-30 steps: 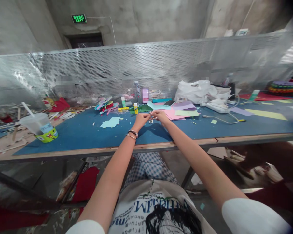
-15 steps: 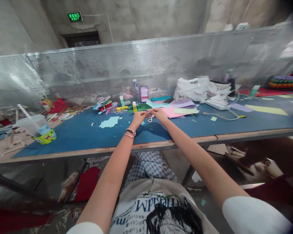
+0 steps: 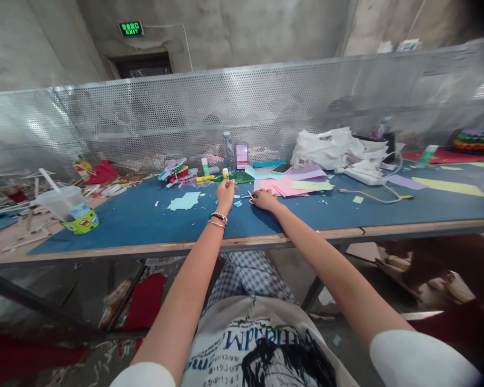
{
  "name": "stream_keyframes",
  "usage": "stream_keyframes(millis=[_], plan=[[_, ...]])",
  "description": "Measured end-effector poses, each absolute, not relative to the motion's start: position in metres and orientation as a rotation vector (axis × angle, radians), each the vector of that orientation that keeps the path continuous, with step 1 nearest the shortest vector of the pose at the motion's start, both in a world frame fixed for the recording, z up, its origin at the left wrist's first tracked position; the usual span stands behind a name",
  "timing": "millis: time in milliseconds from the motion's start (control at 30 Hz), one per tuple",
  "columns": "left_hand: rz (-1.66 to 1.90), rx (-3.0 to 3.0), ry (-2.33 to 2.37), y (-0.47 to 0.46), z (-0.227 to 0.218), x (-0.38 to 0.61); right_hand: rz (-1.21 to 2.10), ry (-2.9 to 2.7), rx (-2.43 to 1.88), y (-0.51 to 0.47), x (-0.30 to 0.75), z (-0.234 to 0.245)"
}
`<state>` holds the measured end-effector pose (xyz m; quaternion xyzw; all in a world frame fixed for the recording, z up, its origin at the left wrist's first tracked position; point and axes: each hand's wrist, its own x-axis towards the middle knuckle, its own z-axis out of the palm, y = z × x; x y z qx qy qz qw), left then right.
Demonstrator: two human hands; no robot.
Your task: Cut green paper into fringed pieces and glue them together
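Observation:
My left hand (image 3: 226,194) is raised a little over the blue mat (image 3: 165,226), its fingers curled in a pinch. What it holds, if anything, is too small to make out. Just behind it a yellow glue stick with a white cap (image 3: 225,173) stands upright. My right hand (image 3: 265,200) rests low on the mat, fingers bent over a pair of white-handled scissors (image 3: 250,196), partly hidden under them. Small paper scraps (image 3: 237,203) lie between the hands. Pink paper sheets (image 3: 282,187) lie just beyond my right hand.
At left stands a plastic cup with a straw (image 3: 64,207), near scattered wooden sticks (image 3: 20,236). A light blue paper piece (image 3: 184,201) lies left of my hands. Farther back are a propped phone (image 3: 241,156), white plastic bags (image 3: 322,150) and a white cable (image 3: 371,198).
My hands were together over the scissors and have parted. The right has come down onto the scissors; the left has drawn away to the left. The camera view has shifted slightly.

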<state>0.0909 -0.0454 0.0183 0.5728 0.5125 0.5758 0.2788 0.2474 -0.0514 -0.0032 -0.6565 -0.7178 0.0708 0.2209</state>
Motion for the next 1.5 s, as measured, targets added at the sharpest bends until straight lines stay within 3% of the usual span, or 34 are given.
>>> stream_keyframes(millis=[467, 1133, 1500], plan=[[1.613, 1.81, 1.548, -0.051, 0.014, 0.089, -0.063, -2.047, -1.871, -0.065, 0.246, 0.007], [1.532, 1.913, 1.568, -0.041, 0.012, 0.089, 0.105, -2.171, -1.924, -0.066, 0.255, 0.023], [1.517, 1.934, 1.561, -0.045, 0.011, 0.088, -0.104, -2.106, -1.876, -0.066, 0.255, 0.019]])
